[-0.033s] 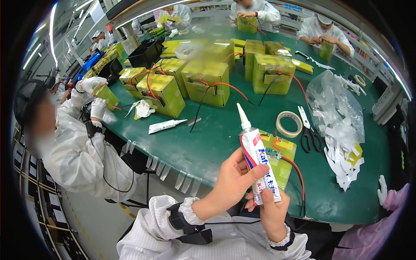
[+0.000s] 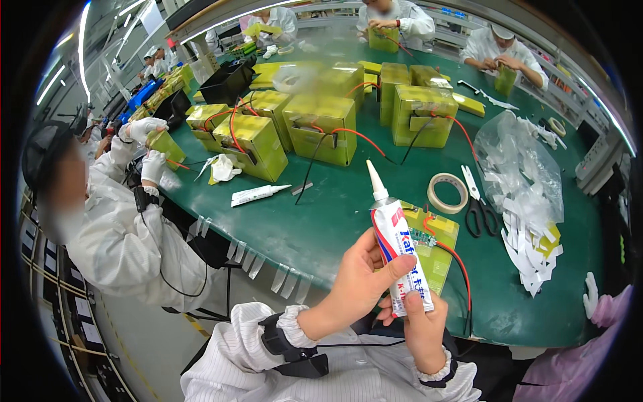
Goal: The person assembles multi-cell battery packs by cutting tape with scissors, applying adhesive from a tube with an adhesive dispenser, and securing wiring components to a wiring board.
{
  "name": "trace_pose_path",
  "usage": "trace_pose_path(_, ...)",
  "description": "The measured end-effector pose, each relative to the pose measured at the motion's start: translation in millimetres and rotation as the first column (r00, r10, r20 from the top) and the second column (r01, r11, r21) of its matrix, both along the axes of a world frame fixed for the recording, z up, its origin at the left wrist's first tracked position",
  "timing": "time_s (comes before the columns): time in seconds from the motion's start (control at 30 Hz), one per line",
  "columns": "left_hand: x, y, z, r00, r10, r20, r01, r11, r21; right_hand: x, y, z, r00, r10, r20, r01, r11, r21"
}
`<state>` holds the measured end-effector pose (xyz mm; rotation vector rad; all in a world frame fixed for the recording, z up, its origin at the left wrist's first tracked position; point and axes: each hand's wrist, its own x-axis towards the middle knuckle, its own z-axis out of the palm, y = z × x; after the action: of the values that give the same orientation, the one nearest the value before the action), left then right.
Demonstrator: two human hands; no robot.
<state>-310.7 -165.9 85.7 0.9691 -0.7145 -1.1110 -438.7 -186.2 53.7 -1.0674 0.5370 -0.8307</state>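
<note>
Head view: the left hand (image 2: 358, 271) curls closed around the white adhesive tube (image 2: 396, 234) at mid-length, the right hand (image 2: 425, 328) pinches its tail, its long axis rises slightly leftward to the nozzle (image 2: 377, 181), and the green circuit board (image 2: 422, 238) appears just right of it.

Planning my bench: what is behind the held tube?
Partly behind the tube is a yellow pack with a circuit board and red wire, visible to its right; the part the tube covers is hidden.
</note>
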Motion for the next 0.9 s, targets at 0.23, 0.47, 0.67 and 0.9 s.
trace_pose_path(0.23, -7.3, 7.7, 5.2, 0.985, -0.096, 0.142, 0.098, 0.995, -0.008, -8.6, -2.5, 0.9, 0.984, 0.103, -0.144, -0.113, 0.991, -0.065)
trace_pose_path(0.47, -27.9, 1.0, 8.4, 0.999, 0.032, 0.028, -0.032, 0.999, 0.003, -17.4, 3.0, -4.8, 0.992, -0.028, -0.123, 0.016, 0.995, -0.097)
trace_pose_path(0.67, -21.1, -5.7, -0.7, 0.974, -0.218, -0.060, 0.214, 0.974, -0.072, -33.6, -6.8, 2.4, 0.984, -0.100, -0.146, 0.092, 0.994, -0.064)
trace_pose_path(0.9, -44.1, -23.6, -8.0, 0.941, -0.163, -0.295, 0.125, 0.982, -0.144, -37.8, -22.0, 2.0, 0.899, -0.421, 0.121, 0.420, 0.907, 0.037)
